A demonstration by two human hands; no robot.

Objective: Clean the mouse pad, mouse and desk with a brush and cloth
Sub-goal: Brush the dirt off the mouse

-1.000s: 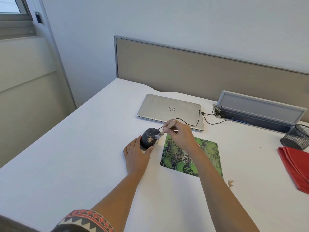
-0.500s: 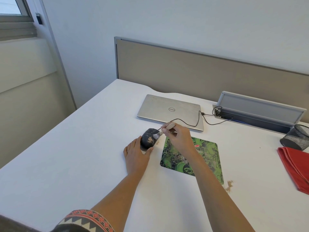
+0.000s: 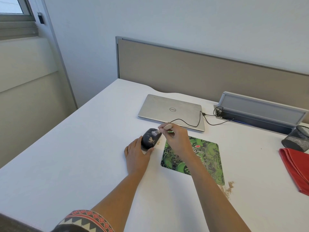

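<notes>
On the desk, the near end of the dusty black mouse is being gripped between the thumb and fingers of the left hand. Just right of them, the green mouse pad is lying. Beyond, a brush is being pinched in the curled fingers of the right hand, bristles touching the mouse's far end. The red cloth is lying well right.

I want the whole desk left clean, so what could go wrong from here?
The brush may flick dirt from the mouse onto the desk; specks already lie beside the mouse pad. The right forearm passes close to the crumb pile at the pad's near corner and may smear it.
</notes>
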